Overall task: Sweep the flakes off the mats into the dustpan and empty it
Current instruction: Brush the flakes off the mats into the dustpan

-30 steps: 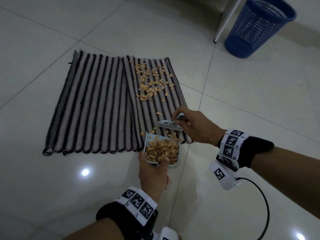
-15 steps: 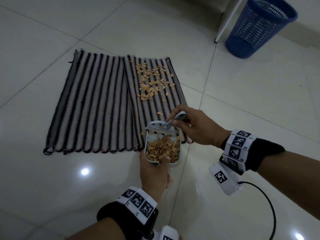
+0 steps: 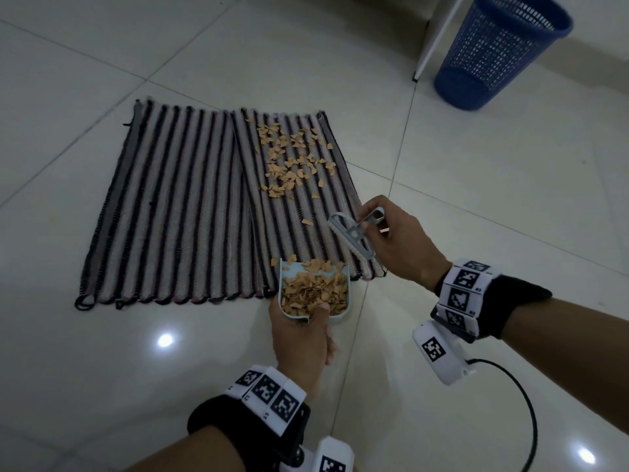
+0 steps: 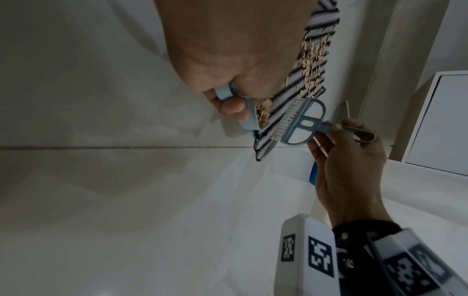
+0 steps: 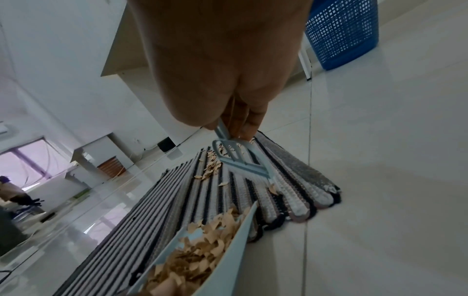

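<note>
Lifted off the dustpan [image 3: 315, 294] mouth since half a second earlier, the brush [image 3: 354, 238], pinched in the right hand [image 3: 394, 243], hung between the left hand [image 3: 299, 342]-gripped dustpan and the remaining flakes [image 3: 292, 161] lying beyond along the mat [image 3: 177, 212] stripes.

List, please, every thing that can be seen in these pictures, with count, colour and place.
mats: two, striped black, grey and pale, side by side on the floor
flakes: many, tan, loose on the right mat; more heaped in the dustpan
dustpan: one, light blue, at the near edge of the right mat
brush: one, light blue, over the right mat's near corner
basket: one, blue mesh, far right on the floor
floor: white glossy tiles
left hand: grips the dustpan's handle
right hand: holds the brush handle
wrist bands: two, black with white markers
</note>
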